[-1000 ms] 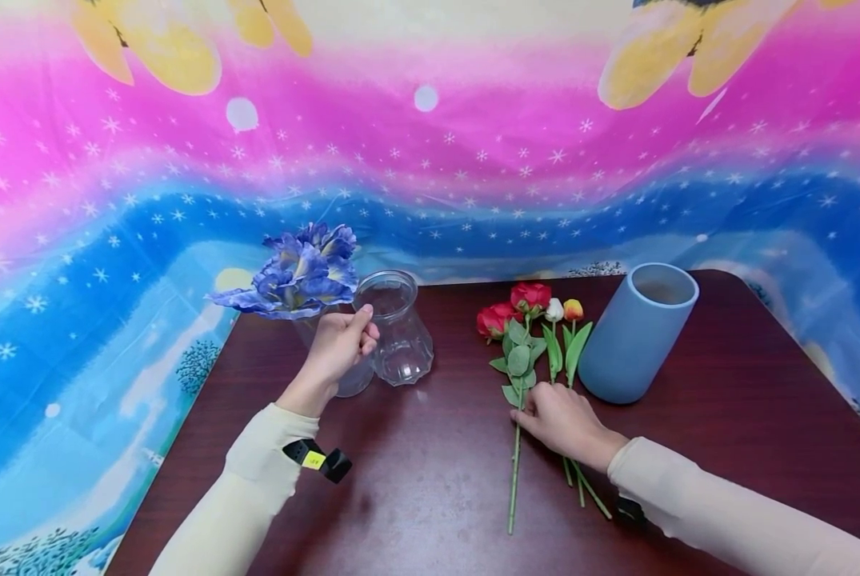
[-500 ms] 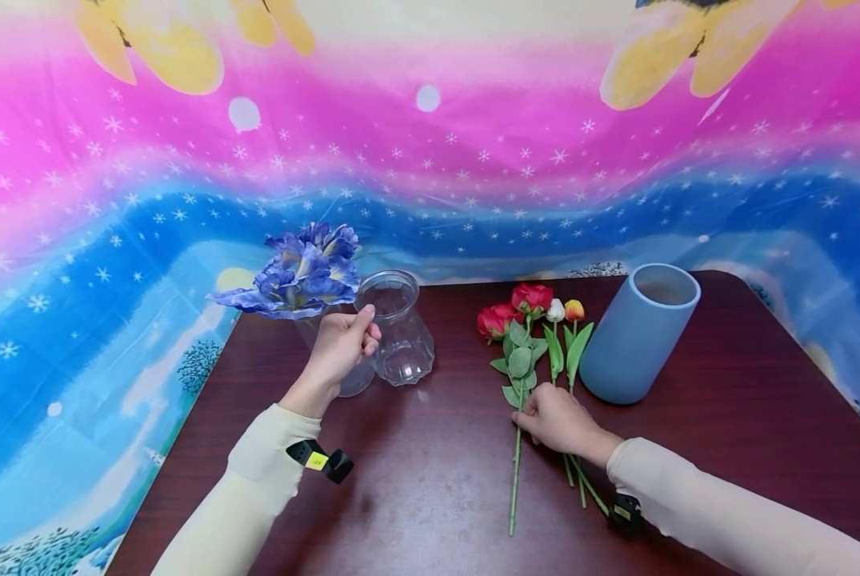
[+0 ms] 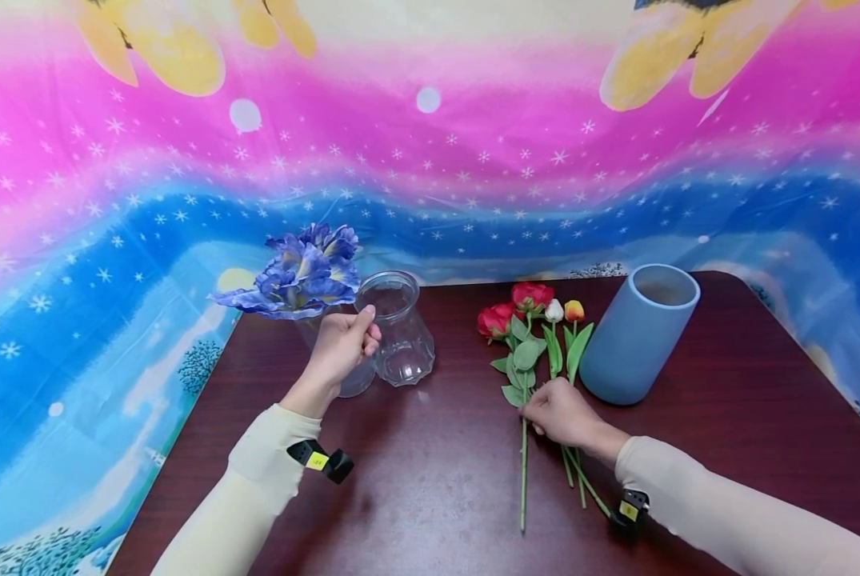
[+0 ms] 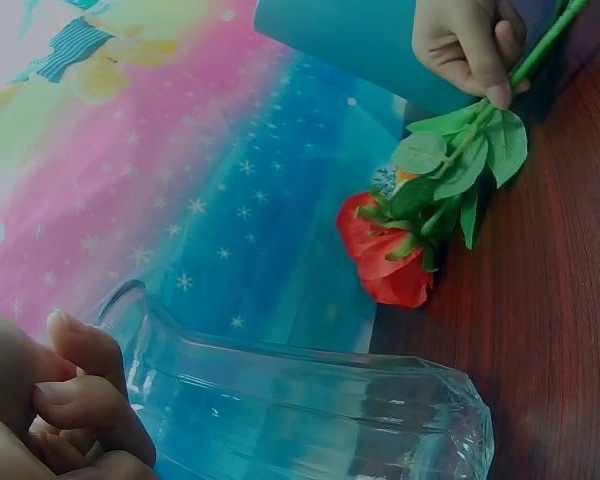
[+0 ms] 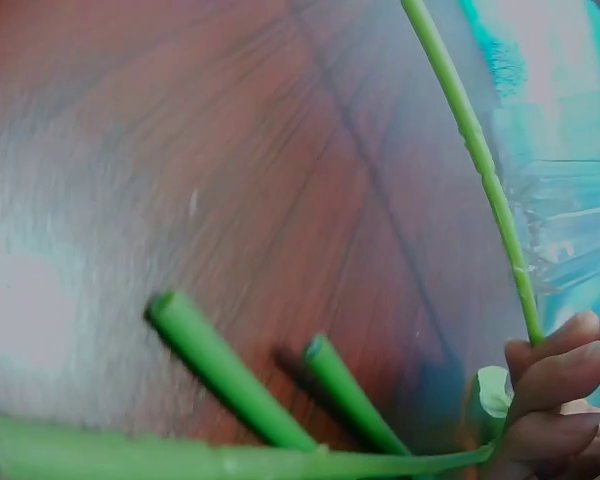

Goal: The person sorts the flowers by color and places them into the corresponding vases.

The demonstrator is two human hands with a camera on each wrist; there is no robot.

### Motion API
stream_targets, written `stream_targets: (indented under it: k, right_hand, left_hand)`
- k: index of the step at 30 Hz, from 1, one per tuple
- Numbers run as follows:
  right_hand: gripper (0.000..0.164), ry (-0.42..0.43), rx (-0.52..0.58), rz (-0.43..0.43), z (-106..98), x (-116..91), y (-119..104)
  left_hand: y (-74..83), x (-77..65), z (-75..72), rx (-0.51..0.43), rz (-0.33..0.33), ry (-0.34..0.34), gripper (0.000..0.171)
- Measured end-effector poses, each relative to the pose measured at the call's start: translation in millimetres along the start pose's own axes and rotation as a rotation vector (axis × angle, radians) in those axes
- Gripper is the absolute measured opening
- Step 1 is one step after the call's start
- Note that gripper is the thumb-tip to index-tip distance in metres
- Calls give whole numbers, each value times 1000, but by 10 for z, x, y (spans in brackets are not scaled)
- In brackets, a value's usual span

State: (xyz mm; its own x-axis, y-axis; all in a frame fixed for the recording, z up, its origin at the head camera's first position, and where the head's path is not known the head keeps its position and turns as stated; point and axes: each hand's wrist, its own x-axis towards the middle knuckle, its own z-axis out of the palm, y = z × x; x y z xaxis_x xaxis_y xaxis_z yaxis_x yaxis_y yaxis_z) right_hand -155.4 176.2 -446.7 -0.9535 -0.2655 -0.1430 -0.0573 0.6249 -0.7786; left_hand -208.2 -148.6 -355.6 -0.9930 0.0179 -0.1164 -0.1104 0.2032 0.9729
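Observation:
My right hand (image 3: 562, 412) pinches the green stem (image 3: 523, 472) of a red rose, thumb and fingertips just below its leaves (image 3: 526, 354). In the right wrist view that rose stem (image 5: 485, 180) runs up from the fingertips (image 5: 570, 370). Two red rose heads (image 3: 497, 320) overlap at the top. Beside them lie a white tulip (image 3: 554, 310) and an orange-red tulip (image 3: 574, 310), their stems passing under my right hand. My left hand (image 3: 343, 344) is raised with fingers curled and nothing visible in them. It overlaps a clear vase (image 3: 355, 382) topped by purple-blue irises (image 3: 307, 276).
A second clear vase with a flared rim (image 3: 406, 352) stands just right of my left hand. On the right, past the tulips, stands a tall blue-grey vase (image 3: 634, 344). All are on a dark reddish wooden table (image 3: 430, 472), with a colourful printed cloth (image 3: 430, 176) behind it.
My right hand has shifted slightly to the right, and the pinched rose stem has swung right with it. The left hand has kept still.

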Motion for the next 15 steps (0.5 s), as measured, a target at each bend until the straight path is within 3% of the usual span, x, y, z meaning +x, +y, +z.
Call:
stream_targets:
  k: [10,15]
  right_hand:
    - [32,22,239,116,-26,-17,-96]
    - [34,32,319,147,-27,-31,-125]
  left_hand:
    - [-9,6,2,-9,10,8,49]
    - [-16,15,9,-11,7,11,49]
